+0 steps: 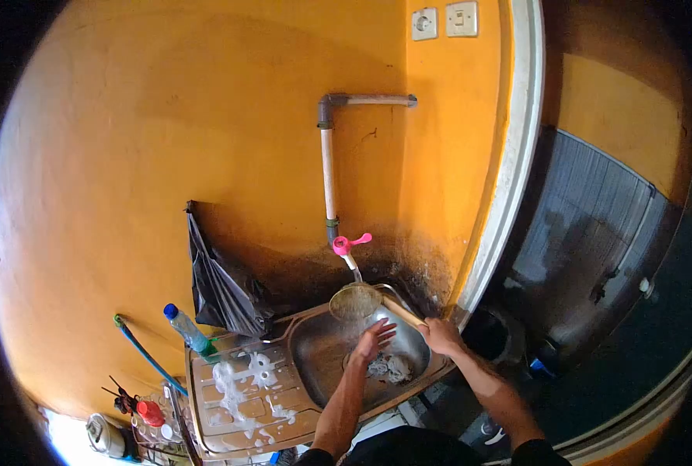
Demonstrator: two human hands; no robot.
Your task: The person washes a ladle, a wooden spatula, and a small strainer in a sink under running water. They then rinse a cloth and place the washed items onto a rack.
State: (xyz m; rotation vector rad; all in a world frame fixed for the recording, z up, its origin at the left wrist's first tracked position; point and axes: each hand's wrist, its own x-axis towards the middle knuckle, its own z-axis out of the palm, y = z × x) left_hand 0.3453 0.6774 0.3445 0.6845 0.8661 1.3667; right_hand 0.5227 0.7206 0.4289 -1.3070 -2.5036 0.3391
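My right hand [441, 337] is closed around the wooden handle of a round mesh strainer [353, 301]. The strainer's bowl lies right under the spout of a tap with a pink lever [351, 245], and water runs down onto it. Just below the bowl, my left hand [374, 340] is open with its fingers apart, over the steel sink basin [308, 351]. A greyish, crumpled wet clump [392, 367] sits at the bottom of the basin, partly behind my left wrist.
Soap suds [233, 392] cover parts of the drainboard [206, 431] at left. A blue-capped bottle [187, 330] stands at its back edge. A black plastic bag [223, 276] hangs on the wall. Glasses and a red item [151, 413] sit lower left. A dark bucket [492, 335] is at right.
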